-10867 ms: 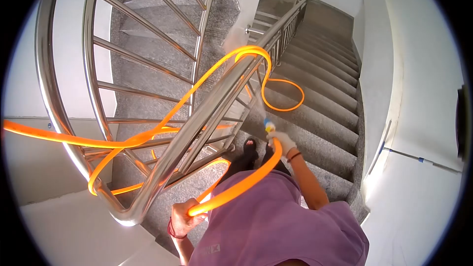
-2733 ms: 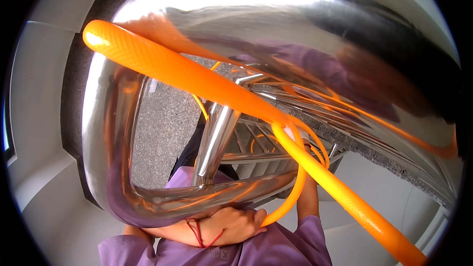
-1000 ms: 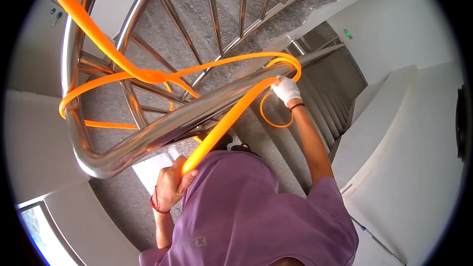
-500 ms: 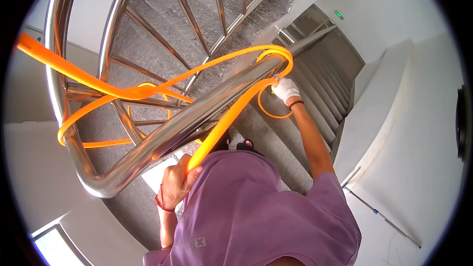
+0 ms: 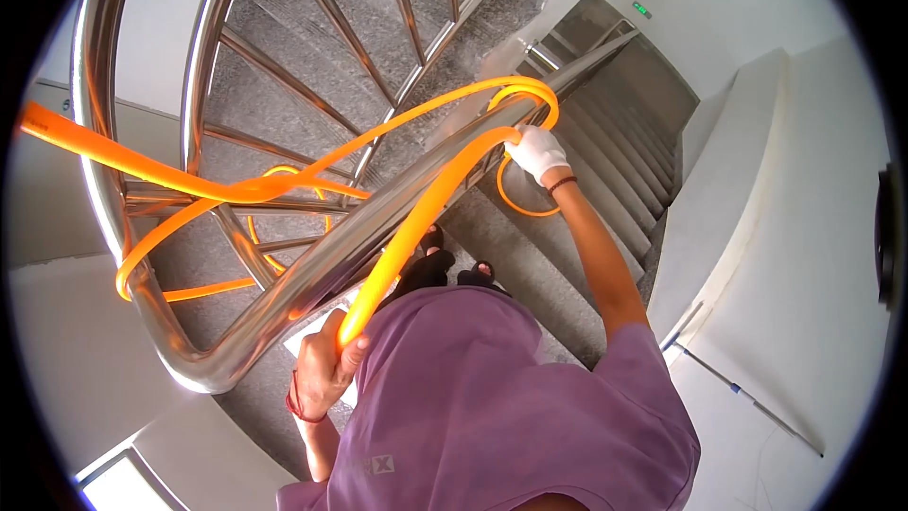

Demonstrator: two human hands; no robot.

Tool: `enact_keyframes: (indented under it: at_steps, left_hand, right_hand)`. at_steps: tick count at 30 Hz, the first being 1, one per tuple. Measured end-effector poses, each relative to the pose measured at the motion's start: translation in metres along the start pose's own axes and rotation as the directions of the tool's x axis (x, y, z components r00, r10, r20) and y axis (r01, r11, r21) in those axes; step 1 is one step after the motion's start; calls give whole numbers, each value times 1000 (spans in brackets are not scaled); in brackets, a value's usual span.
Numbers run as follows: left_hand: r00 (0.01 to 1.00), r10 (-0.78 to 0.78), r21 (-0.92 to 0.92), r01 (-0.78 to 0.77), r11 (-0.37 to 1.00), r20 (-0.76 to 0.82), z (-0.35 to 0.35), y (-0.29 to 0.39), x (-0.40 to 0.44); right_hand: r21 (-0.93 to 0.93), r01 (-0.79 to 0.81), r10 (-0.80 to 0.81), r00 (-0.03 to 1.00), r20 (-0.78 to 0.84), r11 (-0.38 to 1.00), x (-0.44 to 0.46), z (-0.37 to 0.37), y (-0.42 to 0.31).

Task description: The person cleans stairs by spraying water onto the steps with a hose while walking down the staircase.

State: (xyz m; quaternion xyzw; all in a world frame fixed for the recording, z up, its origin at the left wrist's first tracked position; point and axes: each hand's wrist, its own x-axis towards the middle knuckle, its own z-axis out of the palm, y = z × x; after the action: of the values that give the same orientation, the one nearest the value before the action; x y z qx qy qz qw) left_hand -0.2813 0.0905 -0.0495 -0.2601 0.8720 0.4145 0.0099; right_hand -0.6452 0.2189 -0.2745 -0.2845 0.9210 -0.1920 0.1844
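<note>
A long orange hose [image 5: 416, 227] loops around and over the shiny metal handrail [image 5: 378, 218]. My bare left hand [image 5: 327, 369], with a red cord at the wrist, is closed around the hose near the front of my purple shirt. In a white glove, my right hand [image 5: 539, 153] grips the same hose farther up, beside the rail. Between my hands the hose runs taut-looking and slanted. Beyond my right hand a curl of it bends over the rail, and a thin loop hangs below the glove.
Metal balusters [image 5: 312, 28] and grey stone steps [image 5: 312, 47] lie left of the rail. More stairs [image 5: 605, 161] descend at the right. My sandalled feet [image 5: 480, 271] stand on a step. A pole [image 5: 747, 396] leans along the white wall [image 5: 804, 227].
Both hands have shifted slightly left, my right one also upward and my left one downward. The hose span between them is a little longer and lies nearer the rail's top.
</note>
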Motion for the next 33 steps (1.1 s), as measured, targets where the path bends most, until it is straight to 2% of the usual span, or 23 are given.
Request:
enact_keyframes:
  at_steps: [2,4,8,11,17,21,26,33]
  left_hand:
    - [1000,-26,19,26,999,3,1,3,2]
    - [999,-23,37,24,999,-26,5,4,4]
    - [999,28,22,-27,999,-22,14,-4,4]
    - [998,30,55,-33,998,57,15,0,7]
    - [996,52,-3,-52,999,68,19,-6,9]
    - [998,4,1,-4,1000,62,9,-1,4]
    - [999,20,16,-21,1000,24,13,4,1]
    - [996,17,40,-20,999,83,21,-5,0]
  right_hand:
    - [-81,81,-85,995,-44,993,10,1,-1]
    - [-95,82,-86,996,-35,992,15,9,5]
    - [-108,26,-25,1000,10,994,8,18,18]
    - [-108,-81,84,996,27,991,1,26,34]
    - [-133,-189,202,975,96,973,-22,3,36]
    - [-87,-121,126,991,55,989,-19,-1,26]
    - [-75,-98,102,994,48,992,-10,11,21]
    - [-132,-182,194,978,79,974,-15,20,35]
